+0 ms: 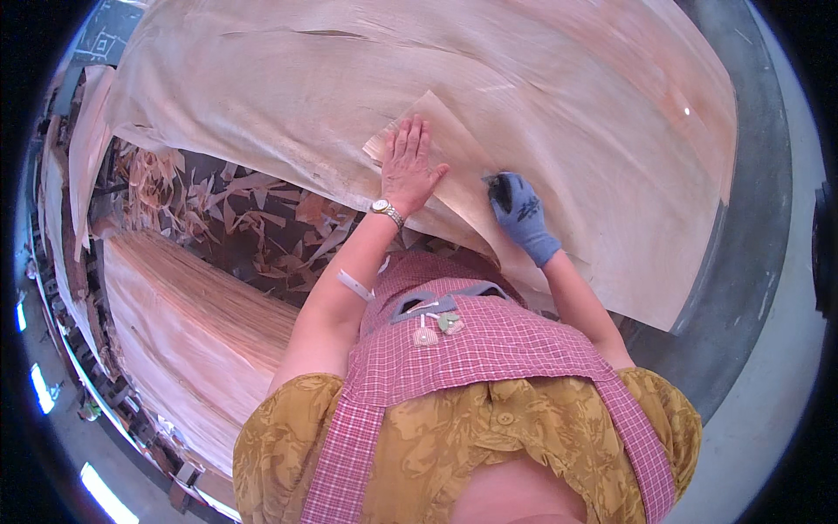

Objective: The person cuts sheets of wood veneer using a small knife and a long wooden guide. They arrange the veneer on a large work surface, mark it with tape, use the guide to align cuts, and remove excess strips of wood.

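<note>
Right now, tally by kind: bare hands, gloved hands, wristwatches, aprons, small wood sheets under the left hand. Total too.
Bare hands: 1, left hand
Gloved hands: 1, right hand
Wristwatches: 1, silver watch
Aprons: 1, checked apron
Small wood sheets: 1, pale sheet
Total: 5

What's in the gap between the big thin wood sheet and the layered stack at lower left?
Jagged wood scraps, scattered over a dark surface between the large sheet and the stack; shows in the head view.

A pale wood strip [456,147] lies slantwise on a large, rippled wood sheet [567,113].
</note>
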`<state>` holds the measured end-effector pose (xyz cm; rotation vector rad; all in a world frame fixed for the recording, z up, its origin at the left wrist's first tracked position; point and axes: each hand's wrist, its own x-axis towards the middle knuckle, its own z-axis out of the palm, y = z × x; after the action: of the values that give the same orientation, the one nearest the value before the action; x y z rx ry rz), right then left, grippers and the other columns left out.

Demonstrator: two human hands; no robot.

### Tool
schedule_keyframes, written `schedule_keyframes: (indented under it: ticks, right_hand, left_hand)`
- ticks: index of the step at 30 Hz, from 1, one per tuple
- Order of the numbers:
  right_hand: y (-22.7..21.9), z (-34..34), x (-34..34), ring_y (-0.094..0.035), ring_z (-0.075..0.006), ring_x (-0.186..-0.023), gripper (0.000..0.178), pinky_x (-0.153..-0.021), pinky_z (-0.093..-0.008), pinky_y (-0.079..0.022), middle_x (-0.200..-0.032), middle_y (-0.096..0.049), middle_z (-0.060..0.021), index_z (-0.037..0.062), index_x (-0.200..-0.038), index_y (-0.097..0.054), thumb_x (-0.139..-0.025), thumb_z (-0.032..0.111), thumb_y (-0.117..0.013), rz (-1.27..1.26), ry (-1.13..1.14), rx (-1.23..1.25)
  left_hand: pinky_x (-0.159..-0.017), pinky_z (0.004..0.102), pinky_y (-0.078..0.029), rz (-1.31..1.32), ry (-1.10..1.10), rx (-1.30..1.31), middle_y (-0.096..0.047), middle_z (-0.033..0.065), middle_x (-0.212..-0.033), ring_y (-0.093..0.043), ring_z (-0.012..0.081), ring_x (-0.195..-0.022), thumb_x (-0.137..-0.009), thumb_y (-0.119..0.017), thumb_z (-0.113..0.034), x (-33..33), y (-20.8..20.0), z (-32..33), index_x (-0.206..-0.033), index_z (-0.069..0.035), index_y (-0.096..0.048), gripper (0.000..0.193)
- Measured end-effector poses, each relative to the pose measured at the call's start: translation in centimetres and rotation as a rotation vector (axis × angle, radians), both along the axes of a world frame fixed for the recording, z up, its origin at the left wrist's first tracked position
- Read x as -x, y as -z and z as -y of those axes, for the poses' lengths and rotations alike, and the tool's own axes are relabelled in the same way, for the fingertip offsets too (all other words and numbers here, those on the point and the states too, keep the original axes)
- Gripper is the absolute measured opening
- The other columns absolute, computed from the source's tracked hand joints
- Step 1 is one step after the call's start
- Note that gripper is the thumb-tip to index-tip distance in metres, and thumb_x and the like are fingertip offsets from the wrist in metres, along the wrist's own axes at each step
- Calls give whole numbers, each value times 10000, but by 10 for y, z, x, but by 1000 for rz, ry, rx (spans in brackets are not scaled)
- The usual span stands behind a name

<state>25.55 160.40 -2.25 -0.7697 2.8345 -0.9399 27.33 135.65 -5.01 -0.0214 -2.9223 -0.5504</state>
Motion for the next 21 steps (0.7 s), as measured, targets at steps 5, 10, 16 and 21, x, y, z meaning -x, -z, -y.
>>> schedule_keyframes:
  ticks: [5,10,16,21]
  right_hand:
    - [-46,26,8,-578,-415,-1003,350,-867,-439,-493,-1009,-615,-203,21,-1220,-549,-871,44,-556,145,-45,192]
    - [-35,90,9,-701,-307,-741,129,-617,-478,-546,-975,-688,-188,53,-1011,-535,-911,130,-514,130,-288,-514]
    - [-17,146,16,-719,-327,-678,215,-547,-529,-546,-817,-716,-160,65,-1073,-480,-886,154,-536,56,-174,-657]
    - [-1,120,10,-722,-317,-697,232,-539,-527,-545,-832,-710,-188,52,-1104,-478,-893,140,-519,52,-278,-659]
  left_hand:
    - [-1044,439,-373,-29,51,6,-483,74,-1420,-454,256,-1299,-864,-636,-212,13,-9,26,-1351,-101,-508,516]
    - [-933,397,-469,-134,71,-38,-591,49,-1296,-575,247,-1148,-848,-596,-88,26,-6,39,-1259,-97,-581,410]
    - [-879,383,-512,-178,8,-134,-632,51,-1239,-617,263,-1064,-849,-555,-35,30,-4,42,-1208,-90,-624,370]
    - [-949,390,-460,-74,-51,-82,-585,20,-1319,-577,225,-1128,-867,-545,-78,25,-2,32,-1212,-83,-631,356]
